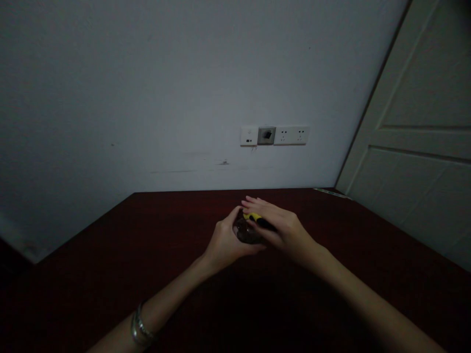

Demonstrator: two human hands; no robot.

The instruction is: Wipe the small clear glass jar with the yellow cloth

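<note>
My left hand (pixel 224 240) cups a dark, glossy round object (pixel 245 233) above the dark red table, with the fingers curled around its side. My right hand (pixel 274 223) is over the top of that object and grips a small yellow-and-black item (pixel 254 218), whose end touches or nearly touches the round object. The fingers hide much of both objects, and the dim light hides what they are. A silver bracelet (pixel 140 326) circles my left wrist.
The dark red tabletop (pixel 110 274) runs to a white wall with a wall-mounted socket panel (pixel 275 135). A pale panelled door (pixel 415 132) stands at the right. A thin greenish strip (pixel 331 193) lies at the far right table edge.
</note>
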